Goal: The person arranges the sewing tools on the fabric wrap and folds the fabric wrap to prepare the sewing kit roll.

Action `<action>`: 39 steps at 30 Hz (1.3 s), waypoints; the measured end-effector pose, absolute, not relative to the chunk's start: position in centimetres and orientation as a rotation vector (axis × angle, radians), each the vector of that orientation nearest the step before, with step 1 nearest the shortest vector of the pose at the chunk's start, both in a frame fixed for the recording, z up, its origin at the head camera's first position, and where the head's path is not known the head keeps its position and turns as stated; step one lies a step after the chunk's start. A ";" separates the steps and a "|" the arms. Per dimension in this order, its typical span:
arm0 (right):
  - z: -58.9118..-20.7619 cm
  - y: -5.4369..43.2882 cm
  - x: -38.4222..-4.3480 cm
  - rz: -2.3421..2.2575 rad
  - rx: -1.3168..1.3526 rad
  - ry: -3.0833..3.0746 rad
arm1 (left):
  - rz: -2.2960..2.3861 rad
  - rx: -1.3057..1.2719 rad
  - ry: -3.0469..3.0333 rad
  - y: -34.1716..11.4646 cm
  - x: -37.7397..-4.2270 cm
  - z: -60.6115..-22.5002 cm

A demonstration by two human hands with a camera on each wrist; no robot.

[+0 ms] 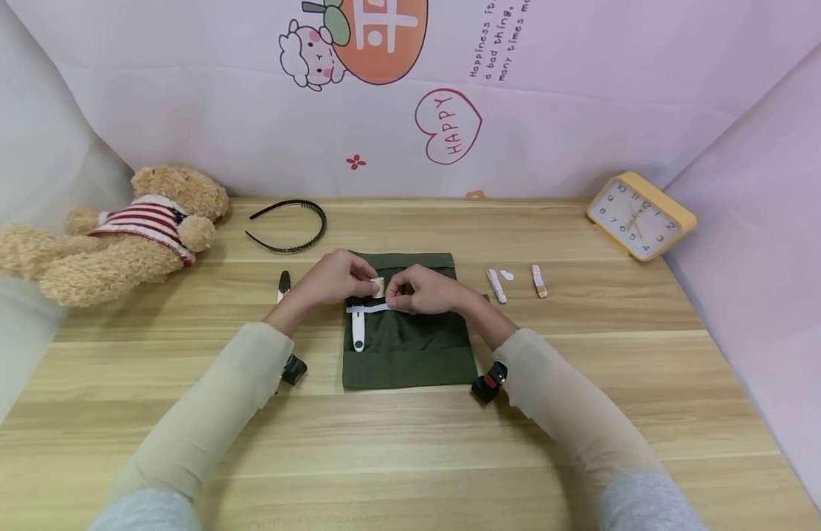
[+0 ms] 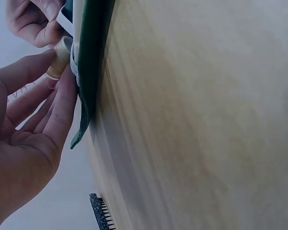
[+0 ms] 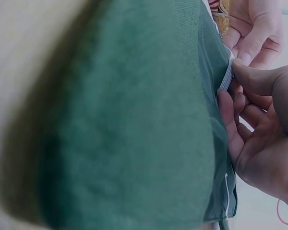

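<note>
A dark green cloth organizer [image 1: 410,369] lies spread on the table, with a white elastic band [image 1: 370,309] running across it. My left hand [image 1: 344,279] pinches a small cream spool-like cylinder [image 2: 61,58] between thumb and fingers, right beside the band. To its right, my right hand [image 1: 423,290] pinches the elastic band [image 3: 227,76] between thumb and forefinger, lifting it off the cloth. Tucked under the band at the left is a white flat-handled tool [image 1: 358,332]; its upper part is hidden. The right hand covers part of the band.
A slim black-tipped tool [image 1: 284,283] lies left of the cloth, partly behind my forearm. Two small pinkish folded strips [image 1: 496,285] and a white piece [image 1: 507,275] are to the right. Farther back are a teddy bear [image 1: 138,236], a black headband [image 1: 322,221] and a yellow clock [image 1: 641,216].
</note>
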State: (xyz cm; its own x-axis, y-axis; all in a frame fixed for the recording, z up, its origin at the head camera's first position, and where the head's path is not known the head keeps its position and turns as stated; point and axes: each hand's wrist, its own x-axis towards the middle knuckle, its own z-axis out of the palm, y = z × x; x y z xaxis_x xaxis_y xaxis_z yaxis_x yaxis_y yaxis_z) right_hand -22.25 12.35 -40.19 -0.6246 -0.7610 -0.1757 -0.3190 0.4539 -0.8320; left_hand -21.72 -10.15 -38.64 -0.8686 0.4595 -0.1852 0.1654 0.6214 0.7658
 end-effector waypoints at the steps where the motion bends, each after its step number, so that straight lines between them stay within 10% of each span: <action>1: -40.2 12.3 -22.2 -1.082 -0.897 2.165 | 1.120 0.503 2.477 -10.1 -21.7 -38.6; 39: -40.2 12.5 -22.3 -1.107 -0.931 2.107 | 1.020 0.675 2.464 -9.8 -21.4 -39.0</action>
